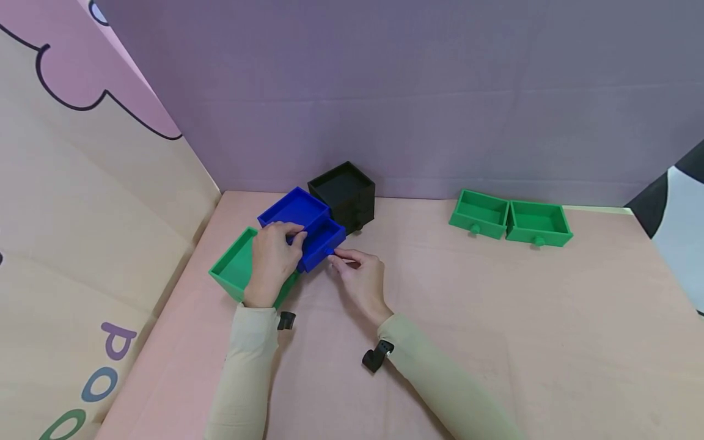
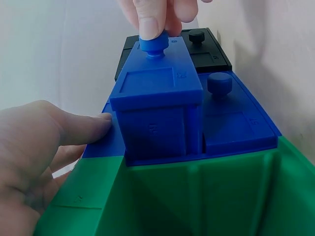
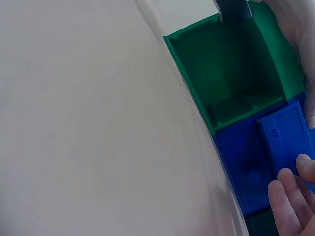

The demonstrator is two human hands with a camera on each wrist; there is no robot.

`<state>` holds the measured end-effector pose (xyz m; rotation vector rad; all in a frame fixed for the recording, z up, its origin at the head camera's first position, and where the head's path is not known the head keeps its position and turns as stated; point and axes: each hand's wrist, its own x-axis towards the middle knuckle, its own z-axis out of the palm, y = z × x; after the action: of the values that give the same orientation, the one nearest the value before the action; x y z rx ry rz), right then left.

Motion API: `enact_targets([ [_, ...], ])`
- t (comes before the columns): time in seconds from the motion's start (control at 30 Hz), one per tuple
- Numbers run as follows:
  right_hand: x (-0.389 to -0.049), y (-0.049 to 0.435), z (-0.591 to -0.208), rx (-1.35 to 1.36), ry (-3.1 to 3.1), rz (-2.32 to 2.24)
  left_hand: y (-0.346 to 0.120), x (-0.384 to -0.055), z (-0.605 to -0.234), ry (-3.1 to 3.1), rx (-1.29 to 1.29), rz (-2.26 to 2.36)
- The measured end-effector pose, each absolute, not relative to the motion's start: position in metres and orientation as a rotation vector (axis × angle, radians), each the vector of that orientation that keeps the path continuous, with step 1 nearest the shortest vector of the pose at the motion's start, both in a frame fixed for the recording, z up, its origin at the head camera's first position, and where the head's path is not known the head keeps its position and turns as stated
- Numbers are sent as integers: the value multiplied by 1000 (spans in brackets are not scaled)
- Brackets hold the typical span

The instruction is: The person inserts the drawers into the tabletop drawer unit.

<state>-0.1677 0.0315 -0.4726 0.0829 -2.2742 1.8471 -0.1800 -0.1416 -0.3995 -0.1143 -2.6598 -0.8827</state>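
A blue drawer cabinet (image 1: 294, 206) has its upper blue drawer (image 1: 326, 242) pulled partly out. My right hand (image 1: 363, 281) pinches the knob (image 2: 154, 45) of that drawer between thumb and fingers. The lower blue drawer (image 2: 238, 118) sits in its slot beneath, its own knob free. My left hand (image 1: 272, 260) holds the top edge of the blue cabinet, its thumb (image 2: 91, 129) against the wall; its other fingers are partly hidden. Touching the blue cabinet's near side is a green cabinet (image 1: 233, 266), whose open cavity shows bare rails in the left wrist view.
A black drawer cabinet (image 1: 349, 201) stands against the far side of the blue one, close to the back wall. Two loose green drawers (image 1: 480, 212) lie side by side at the back right, knobs facing forward. A pink cloth (image 1: 473, 342) covers the table.
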Motion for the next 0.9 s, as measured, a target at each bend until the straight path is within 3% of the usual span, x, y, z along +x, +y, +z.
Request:
enact_targets([
  [0.9,-176,26,-471,115,-2250,1908,-142,-180,-401,-2655,-117,-882],
])
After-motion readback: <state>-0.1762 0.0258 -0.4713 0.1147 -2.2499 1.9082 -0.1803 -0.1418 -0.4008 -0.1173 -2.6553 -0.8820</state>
